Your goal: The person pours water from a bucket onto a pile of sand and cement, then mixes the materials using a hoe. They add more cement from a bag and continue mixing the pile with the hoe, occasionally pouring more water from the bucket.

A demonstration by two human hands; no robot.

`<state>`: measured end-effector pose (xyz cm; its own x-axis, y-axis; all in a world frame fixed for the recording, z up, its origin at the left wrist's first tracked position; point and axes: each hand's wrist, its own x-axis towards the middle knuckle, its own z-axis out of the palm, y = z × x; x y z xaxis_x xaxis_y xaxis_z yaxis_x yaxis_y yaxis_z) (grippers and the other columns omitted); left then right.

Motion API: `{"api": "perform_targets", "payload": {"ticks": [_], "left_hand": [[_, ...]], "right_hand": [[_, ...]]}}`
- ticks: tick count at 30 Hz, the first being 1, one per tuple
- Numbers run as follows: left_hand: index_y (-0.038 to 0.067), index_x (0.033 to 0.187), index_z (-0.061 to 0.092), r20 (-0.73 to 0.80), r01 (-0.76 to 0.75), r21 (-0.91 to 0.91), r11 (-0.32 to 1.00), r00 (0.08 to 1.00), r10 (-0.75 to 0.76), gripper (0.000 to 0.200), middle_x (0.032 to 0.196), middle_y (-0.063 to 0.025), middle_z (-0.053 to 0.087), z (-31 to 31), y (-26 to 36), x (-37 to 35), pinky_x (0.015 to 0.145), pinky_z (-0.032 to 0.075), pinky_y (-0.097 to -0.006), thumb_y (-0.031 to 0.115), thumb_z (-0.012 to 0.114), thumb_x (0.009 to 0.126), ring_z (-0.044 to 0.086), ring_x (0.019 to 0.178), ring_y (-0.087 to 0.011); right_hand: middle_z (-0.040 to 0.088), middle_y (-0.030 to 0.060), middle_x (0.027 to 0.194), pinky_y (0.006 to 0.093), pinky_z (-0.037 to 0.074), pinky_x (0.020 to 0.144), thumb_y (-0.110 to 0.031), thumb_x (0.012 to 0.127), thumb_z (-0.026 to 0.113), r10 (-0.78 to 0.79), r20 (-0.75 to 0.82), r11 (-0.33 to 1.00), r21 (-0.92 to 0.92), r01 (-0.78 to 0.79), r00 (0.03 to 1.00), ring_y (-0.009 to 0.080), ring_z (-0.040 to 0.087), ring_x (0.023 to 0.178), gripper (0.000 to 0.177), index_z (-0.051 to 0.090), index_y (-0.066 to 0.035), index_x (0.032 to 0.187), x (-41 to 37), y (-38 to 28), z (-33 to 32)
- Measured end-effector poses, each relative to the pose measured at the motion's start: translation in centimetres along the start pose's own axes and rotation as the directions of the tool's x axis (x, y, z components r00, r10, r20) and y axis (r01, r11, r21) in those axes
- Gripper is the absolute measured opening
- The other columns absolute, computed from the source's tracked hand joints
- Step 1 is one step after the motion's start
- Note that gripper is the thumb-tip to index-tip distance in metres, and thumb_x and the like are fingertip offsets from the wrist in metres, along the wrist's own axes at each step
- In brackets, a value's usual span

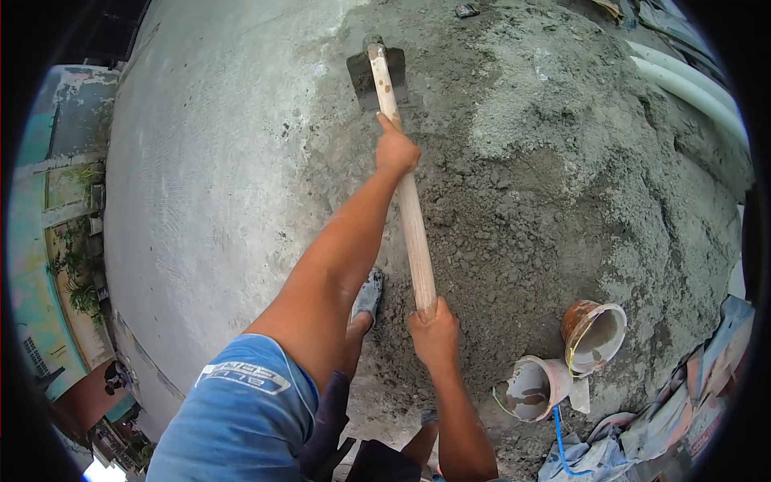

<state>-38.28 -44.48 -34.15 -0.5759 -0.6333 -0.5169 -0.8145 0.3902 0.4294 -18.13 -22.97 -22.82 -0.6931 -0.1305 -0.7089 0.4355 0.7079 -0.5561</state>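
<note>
Both my hands are on a long-handled hoe point(415, 237) with a pale wooden shaft, which runs from the top of the frame, left of centre, down to just below the middle. Left hand point(397, 153) upper centre, fingers closed round the shaft below the blade, one digit lying along the wood. Right hand point(434, 331) lower down, just below centre, curled tightly round the shaft near its bottom end.

Dark, flat metal blade point(359, 79) at upper centre-left, against damp grey ground. Rough grey heap of sandy, lumpy mix point(514, 233) fills the centre and right; smooth pale-grey concrete floor point(201, 177) spreads over the left.

Lower right: orange-brown bucket with a whitish rim point(575, 320), tipped over, grey residue inside. Just beside it, a pale pinkish bucket point(557, 379), also tilted and smeared within. Crumpled, dirty grey-blue sheeting point(675, 426) in the lower right corner. White round pipes point(691, 92) at upper right.

My short blue sleeve point(241, 410) shows lower left; one grey-smeared shoe point(369, 293) near centre, left of the shaft.
</note>
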Motion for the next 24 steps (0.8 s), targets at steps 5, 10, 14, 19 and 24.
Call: {"api": "perform_targets", "payload": {"ticks": [5, 10, 14, 19, 24], "left_hand": [[-0.002, 0.144, -0.009, 0.082, 0.011, -0.006, 1.0, 0.997, -0.01, 0.104, 0.112, -0.0297, 0.058, 1.9, -2.7, -6.2, 0.089, 0.049, -0.0407, 0.007, 0.063, 0.068, 0.06, 0.103, -0.0396], [-0.005, 0.142, -0.002, 0.134, -0.007, -0.028, 1.0, 0.991, 0.01, 0.095, 0.108, -0.0344, 0.057, 5.8, -4.5, -16.1, 0.09, 0.047, -0.0425, 0.006, 0.057, 0.069, 0.058, 0.102, -0.0437], [-0.003, 0.143, -0.001, 0.164, 0.035, -0.027, 0.999, 0.986, -0.03, 0.094, 0.107, -0.0348, 0.057, 8.8, -5.8, -24.0, 0.091, 0.046, -0.0423, 0.005, 0.056, 0.069, 0.058, 0.103, -0.0442], [0.002, 0.145, -0.01, 0.328, 0.093, -0.032, 0.995, 0.941, -0.078, 0.102, 0.112, -0.0321, 0.056, 12.2, -9.3, -36.0, 0.087, 0.049, -0.0433, 0.006, 0.063, 0.073, 0.059, 0.101, -0.043], [-0.001, 0.142, -0.014, 0.545, 0.175, -0.047, 0.983, 0.829, -0.122, 0.102, 0.103, -0.0326, 0.058, 13.3, -12.5, -53.8, 0.076, 0.052, -0.0445, 0.008, 0.062, 0.075, 0.063, 0.087, -0.0424]], "right_hand": [[0.063, 0.0272, 0.081, 0.0482, 0.05, 0.067, -0.017, 0.077, 0.063, 0.078, 0.04, 0.996, -0.057, -0.075, 0.996, 0.0439, 0.063, 0.079, 0.025, 0.053, 0.001, 0.091, -6.7, 2.7, -2.1], [0.063, 0.0267, 0.08, 0.0487, 0.049, 0.066, -0.019, 0.077, 0.064, 0.144, 0.07, 0.989, 0.0, -0.145, 0.987, 0.0436, 0.063, 0.078, 0.026, 0.053, 0.0, 0.091, -14.3, 8.9, -4.7], [0.063, 0.0252, 0.077, 0.0476, 0.05, 0.065, -0.019, 0.077, 0.064, 0.182, 0.059, 0.982, -0.055, -0.179, 0.981, 0.0422, 0.063, 0.075, 0.025, 0.054, 0.0, 0.089, -20.3, 13.1, -7.3], [0.064, 0.0225, 0.075, 0.0463, 0.051, 0.066, -0.02, 0.075, 0.065, 0.327, 0.029, 0.931, -0.181, -0.317, 0.944, 0.0389, 0.064, 0.073, 0.026, 0.056, -0.002, 0.09, -30.6, 18.4, -10.1], [0.065, 0.0165, 0.07, 0.0397, 0.051, 0.058, -0.026, 0.08, 0.066, 0.317, -0.047, 0.839, -0.453, -0.303, 0.947, 0.0304, 0.066, 0.067, 0.035, 0.057, 0.0, 0.102, -46.7, 23.3, -13.4]]}}
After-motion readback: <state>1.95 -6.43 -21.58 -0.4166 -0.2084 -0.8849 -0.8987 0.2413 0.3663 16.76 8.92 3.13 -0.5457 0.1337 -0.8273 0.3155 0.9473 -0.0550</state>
